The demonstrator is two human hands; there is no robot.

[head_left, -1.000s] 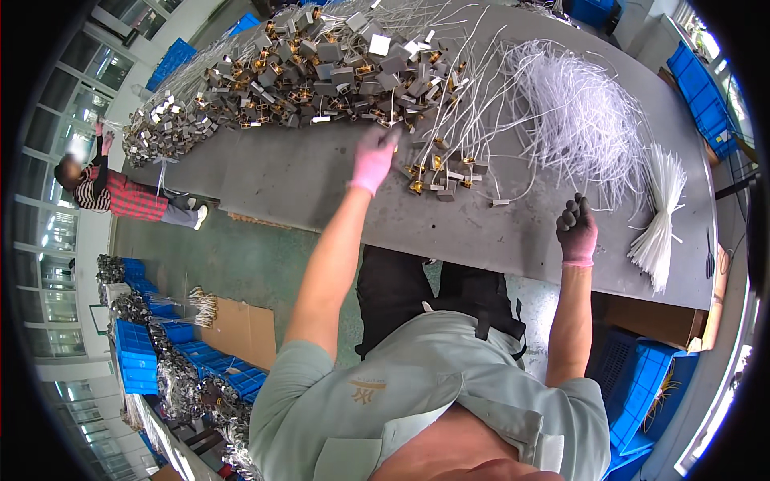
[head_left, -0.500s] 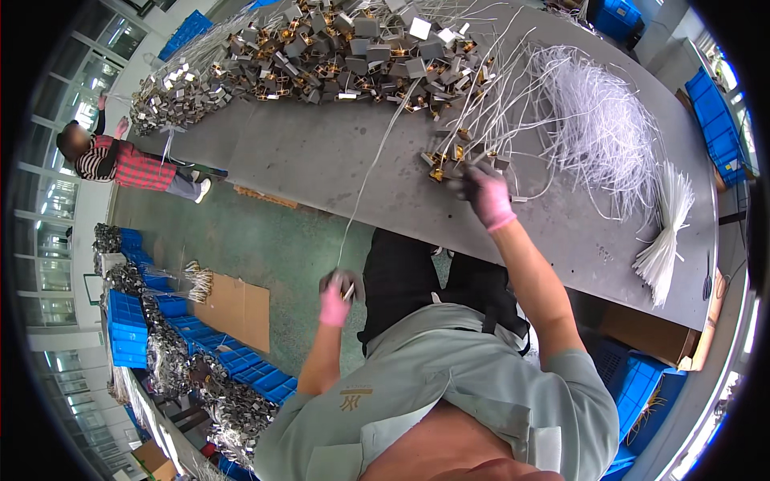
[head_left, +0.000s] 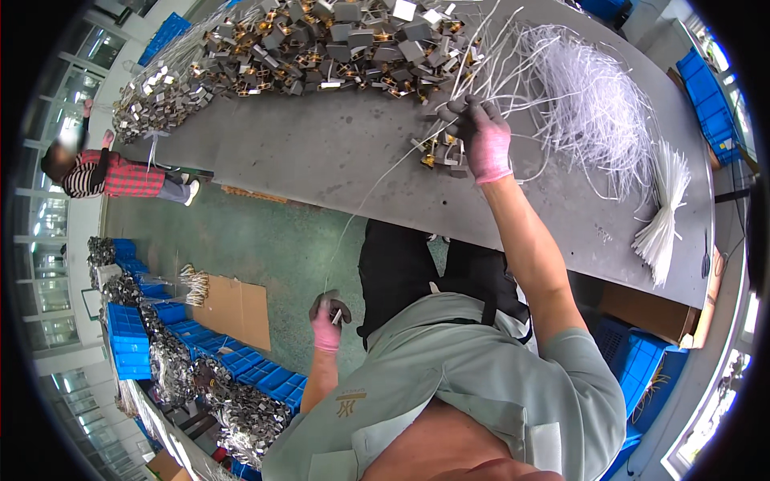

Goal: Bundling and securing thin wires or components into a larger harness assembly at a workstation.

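Your left hand (head_left: 327, 319), gloved pink and grey, was drawn back below the table edge, closed around the near end of a thin white cord (head_left: 377, 183) that ran taut up to the bench. The cord looked light, limp and slick, the sort that would slip through a loose grip, so pinching it close to its end seemed the sound choice.

Your right hand (head_left: 480, 138), gloved alike, was pressed flat, fingers spread, on a small cluster of metal parts (head_left: 439, 152) on the grey table (head_left: 321, 152); whether it gripped one could not be told. These parts looked like small grey blocks with brass-coloured fittings, hard, dense for their size and sharp-cornered, best held by the block body rather than the fittings. The cord's far end disappeared among them.

Just beyond your right hand lay a loose tangle of white cords (head_left: 597, 104), springy and apt to snag, with a tidy bundle of cut cords (head_left: 662, 212) near the table's right edge. Farther still, a long heap of the same metal parts (head_left: 321, 40) stretched across the bench top. Away to the left, another person (head_left: 112, 172) in a striped and checked top stood on the green floor (head_left: 265, 248).
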